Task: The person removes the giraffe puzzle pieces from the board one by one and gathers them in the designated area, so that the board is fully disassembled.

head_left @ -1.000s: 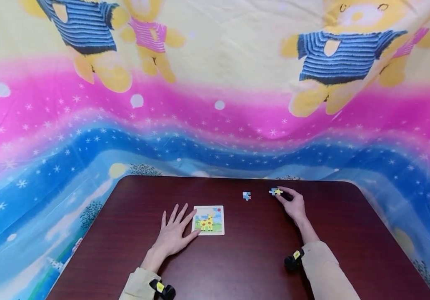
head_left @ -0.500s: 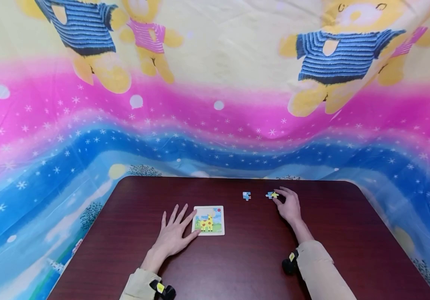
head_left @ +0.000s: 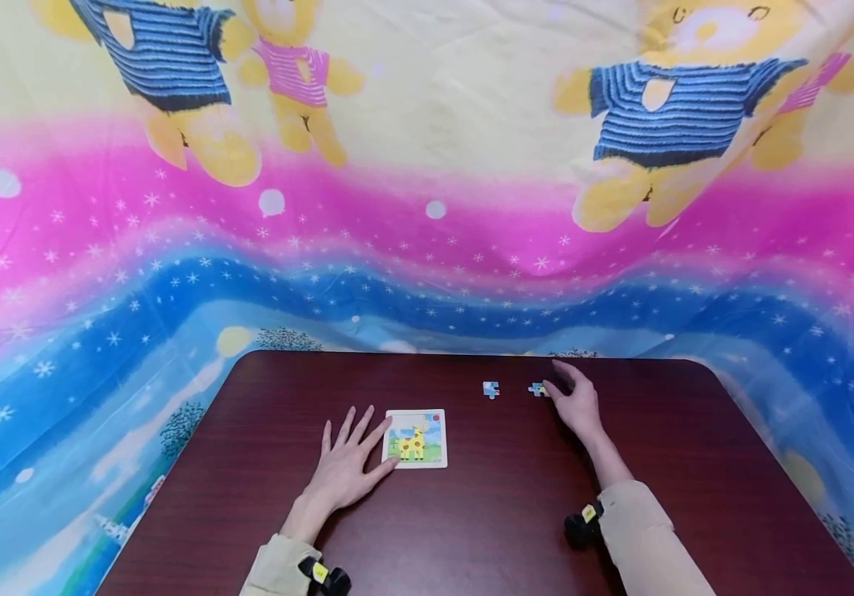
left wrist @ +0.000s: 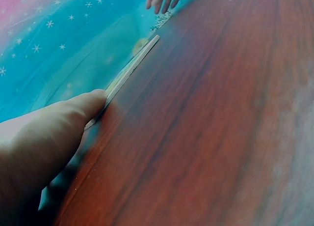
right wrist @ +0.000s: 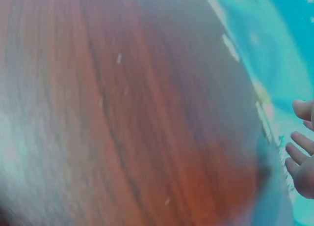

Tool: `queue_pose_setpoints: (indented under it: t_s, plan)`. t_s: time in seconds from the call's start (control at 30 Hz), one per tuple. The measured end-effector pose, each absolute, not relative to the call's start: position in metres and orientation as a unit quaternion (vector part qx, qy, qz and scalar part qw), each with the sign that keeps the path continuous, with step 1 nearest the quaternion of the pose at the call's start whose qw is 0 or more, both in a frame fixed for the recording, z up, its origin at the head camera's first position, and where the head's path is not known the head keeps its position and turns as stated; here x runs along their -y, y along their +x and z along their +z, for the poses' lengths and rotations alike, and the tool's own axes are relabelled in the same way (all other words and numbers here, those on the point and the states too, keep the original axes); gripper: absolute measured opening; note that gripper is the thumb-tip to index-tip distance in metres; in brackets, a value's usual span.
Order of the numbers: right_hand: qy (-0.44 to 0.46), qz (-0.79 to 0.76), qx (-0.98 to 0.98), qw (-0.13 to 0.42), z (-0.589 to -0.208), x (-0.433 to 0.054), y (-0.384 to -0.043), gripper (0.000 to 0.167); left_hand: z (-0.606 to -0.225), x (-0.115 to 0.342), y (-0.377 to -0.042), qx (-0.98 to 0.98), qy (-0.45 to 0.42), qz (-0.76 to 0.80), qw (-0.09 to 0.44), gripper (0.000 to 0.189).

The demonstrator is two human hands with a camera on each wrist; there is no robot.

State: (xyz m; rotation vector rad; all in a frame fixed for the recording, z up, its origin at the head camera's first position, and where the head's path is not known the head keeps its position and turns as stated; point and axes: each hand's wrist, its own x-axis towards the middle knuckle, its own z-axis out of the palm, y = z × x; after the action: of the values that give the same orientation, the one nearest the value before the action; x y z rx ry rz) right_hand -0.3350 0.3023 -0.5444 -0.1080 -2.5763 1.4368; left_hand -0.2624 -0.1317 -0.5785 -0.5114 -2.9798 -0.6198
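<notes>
A square puzzle board (head_left: 438,463) with a white rim and a giraffe picture lies flat on the table. My left hand (head_left: 341,472) rests at its left side with fingers spread, thumb and index finger on the edge. In the left wrist view the thumb (left wrist: 91,103) touches the board's edge (left wrist: 130,69). A blue and yellow jigsaw piece (head_left: 537,389) lies flat at the back right. My right hand (head_left: 578,407) is just right of it, thumb and fingers parted. The right wrist view shows a gap between the fingers (right wrist: 300,142) and that piece (right wrist: 263,120).
Another jigsaw piece (head_left: 490,389), mostly blue and white, lies left of the first, farther back than the board. The dark wooden table (head_left: 472,530) has rounded far corners. Behind it hangs a printed cloth (head_left: 427,273) with bears and snowflakes.
My right hand slid the blue and yellow piece a little left and toward me, then parted its fingers from it. The left hand and the board stay in place.
</notes>
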Motion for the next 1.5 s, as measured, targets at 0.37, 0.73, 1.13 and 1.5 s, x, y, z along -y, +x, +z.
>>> queue_pose_setpoints:
  t_s: [0.37,0.73,1.13,1.5]
  plan:
    - [0.079,0.514,0.851,0.077,-0.536,-0.243,-0.328,0.041,-0.579,0.132,-0.263,0.965,-0.165,-0.199,0.031,0.076]
    - [0.137,0.488,0.862,0.025,-0.548,-0.181,-0.316,0.028,-0.58,0.132,-0.261,0.966,-0.164,-0.197,0.031,0.077]
    - [0.204,0.451,0.869,0.008,-0.559,-0.144,-0.314,0.023,-0.579,0.132,-0.261,0.967,-0.161,-0.196,0.024,0.077]
    - [0.221,0.414,0.883,0.0,-0.564,-0.137,-0.313,0.018,-0.577,0.131,-0.262,0.967,-0.162,-0.196,0.023,0.076]
